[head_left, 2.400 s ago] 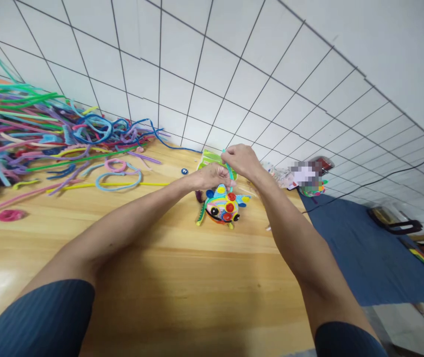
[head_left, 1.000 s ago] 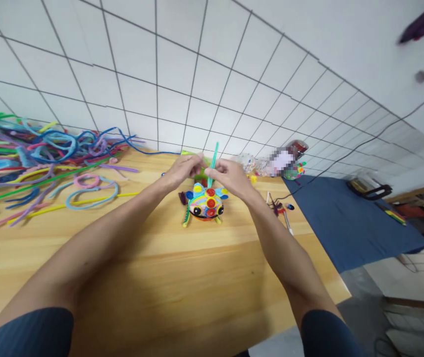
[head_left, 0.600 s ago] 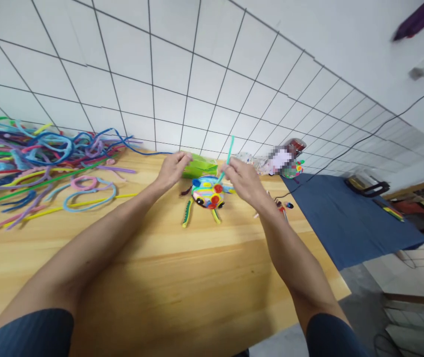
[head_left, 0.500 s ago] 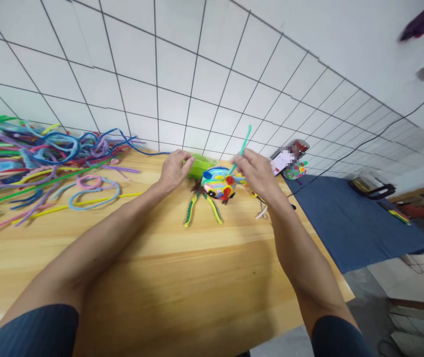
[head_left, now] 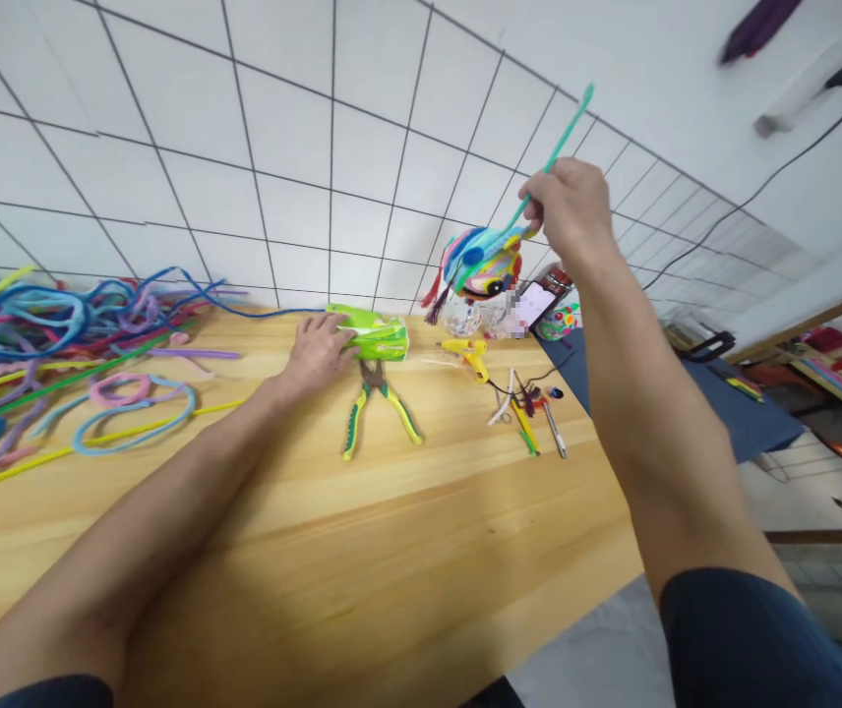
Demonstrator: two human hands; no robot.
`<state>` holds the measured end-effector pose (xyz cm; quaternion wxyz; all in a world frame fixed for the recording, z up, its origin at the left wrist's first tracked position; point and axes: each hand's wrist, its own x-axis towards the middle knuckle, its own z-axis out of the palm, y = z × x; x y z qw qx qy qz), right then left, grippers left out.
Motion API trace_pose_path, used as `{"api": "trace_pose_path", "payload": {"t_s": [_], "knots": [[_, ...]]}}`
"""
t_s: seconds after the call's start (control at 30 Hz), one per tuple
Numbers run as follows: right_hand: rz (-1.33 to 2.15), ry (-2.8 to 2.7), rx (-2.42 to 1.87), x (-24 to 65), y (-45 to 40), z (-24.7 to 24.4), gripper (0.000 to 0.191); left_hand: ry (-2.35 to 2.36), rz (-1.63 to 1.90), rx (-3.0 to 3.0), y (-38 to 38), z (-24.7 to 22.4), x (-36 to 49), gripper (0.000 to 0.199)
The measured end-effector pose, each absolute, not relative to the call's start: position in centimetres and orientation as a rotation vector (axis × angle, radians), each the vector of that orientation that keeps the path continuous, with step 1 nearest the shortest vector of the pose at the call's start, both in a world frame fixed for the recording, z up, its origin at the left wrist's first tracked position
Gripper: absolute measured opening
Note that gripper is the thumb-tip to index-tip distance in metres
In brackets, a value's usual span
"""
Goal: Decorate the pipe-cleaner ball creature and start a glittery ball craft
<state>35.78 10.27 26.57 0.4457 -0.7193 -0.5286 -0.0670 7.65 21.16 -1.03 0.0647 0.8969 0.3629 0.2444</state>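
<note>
My right hand [head_left: 574, 208] is pinched on a turquoise pipe cleaner [head_left: 567, 136], raised in front of the tiled wall. From its lower end hangs a multicoloured pipe-cleaner animal head [head_left: 481, 262] with a black eye and red and dark tassels. My left hand [head_left: 318, 350] lies at the left end of a green tissue pack [head_left: 381, 336], fingers stretched out and touching it. Just below the pack, pliers [head_left: 374, 382] with green-and-yellow handles lie spread on the wooden table.
Tangled pipe cleaners [head_left: 82, 320] cover the table's left side. A yellow glue gun [head_left: 471, 356], pens [head_left: 554, 429] and small scraps lie toward the right. Behind them are a phone [head_left: 535, 307] and another colourful craft piece [head_left: 560, 323]. Blue cloth [head_left: 750, 428] covers the surface beyond.
My right hand has lifted the animal head by its pipe cleaner, up and to the right, off the table area. My left hand has come down against the tissue pack. The view has shifted right.
</note>
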Motion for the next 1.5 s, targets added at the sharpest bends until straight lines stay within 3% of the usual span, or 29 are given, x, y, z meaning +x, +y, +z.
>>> {"api": "trace_pose_path", "payload": {"t_s": [0.27, 0.8, 0.97, 1.13, 1.23, 1.4, 1.5], "knots": [[-0.120, -1.306, -1.843, 37.9, 14.1, 24.9, 0.017, 1.286, 0.602, 2.750, 21.7, 0.0, 6.7, 0.034], [0.071, -1.330, -1.956, 36.3, 19.4, 13.0, 0.021, 1.413, 0.539, 2.647, 23.4, 0.1, 5.5, 0.032], [0.042, -1.360, -1.992, 37.1, 20.3, 11.5, 0.021, 1.338, 0.801, 2.585, 21.3, 1.5, 6.6, 0.055], [0.169, -1.378, -1.963, 38.4, 19.6, 10.9, 0.005, 1.167, 0.880, 2.567, 19.0, 2.9, 9.1, 0.056], [0.202, -1.315, -1.880, 40.8, 18.1, 10.8, 0.023, 1.137, 0.832, 2.578, 19.0, 3.8, 11.4, 0.062], [0.017, -1.250, -1.994, 46.2, 14.6, 10.0, 0.030, 1.056, 0.722, 2.502, 20.7, 5.0, 16.5, 0.106], [0.056, -1.309, -2.104, 47.5, 13.3, 8.8, 0.041, 0.956, 0.641, 2.403, 22.0, 4.8, 19.0, 0.120]]}}
